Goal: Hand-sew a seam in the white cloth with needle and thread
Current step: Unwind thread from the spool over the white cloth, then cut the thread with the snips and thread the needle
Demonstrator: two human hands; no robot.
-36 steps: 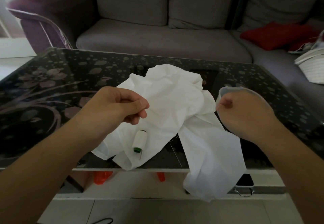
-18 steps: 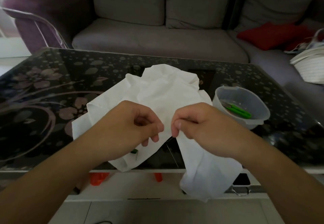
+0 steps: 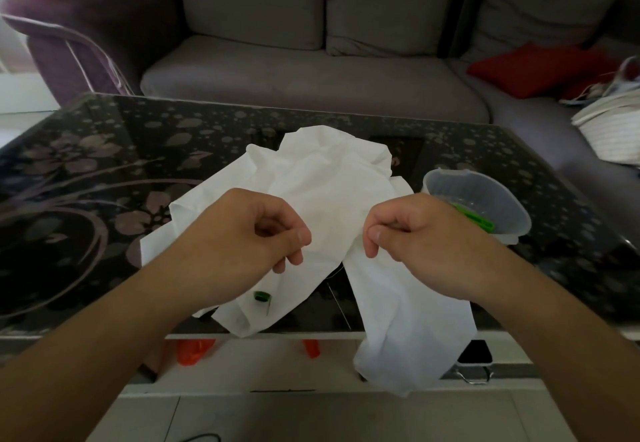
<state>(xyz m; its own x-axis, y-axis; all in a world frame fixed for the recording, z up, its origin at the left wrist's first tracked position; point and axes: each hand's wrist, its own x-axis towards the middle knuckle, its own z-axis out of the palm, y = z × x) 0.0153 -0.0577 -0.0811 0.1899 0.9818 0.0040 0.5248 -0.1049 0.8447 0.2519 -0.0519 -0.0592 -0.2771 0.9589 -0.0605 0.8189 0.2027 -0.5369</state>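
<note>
White cloth [image 3: 332,185] is lying crumpled across the near middle of the dark flower-patterned glass table [image 3: 86,171], with one long flap running from the centre toward the near right and hanging over the near edge. Starting at the left, the left hand [image 3: 249,237] is hovering above the cloth's left part, its fingers [image 3: 298,237] curling in with thumb and forefinger pressing together in a narrow pinch; whether a needle or thread is sitting in that pinch cannot be told, since both are too fine to make out. Just below it, a green-ended thread spool [image 3: 262,296] is resting on the cloth near the table's front edge. Moving right, the right hand [image 3: 415,237] is pinching the upper end of the hanging flap between thumb and curled fingers, lifting it slightly off the glass. Both hands are sitting level and near each other, the cloth edge lying between them. Judging from this, the coming stitch is depending on that edge: the flap's long axis is running away from the right hand toward the near edge, and the left hand is looking nearer to the spool. Farther right, a clear plastic tub [image 3: 485,199] holding something green is standing on the table.
</note>
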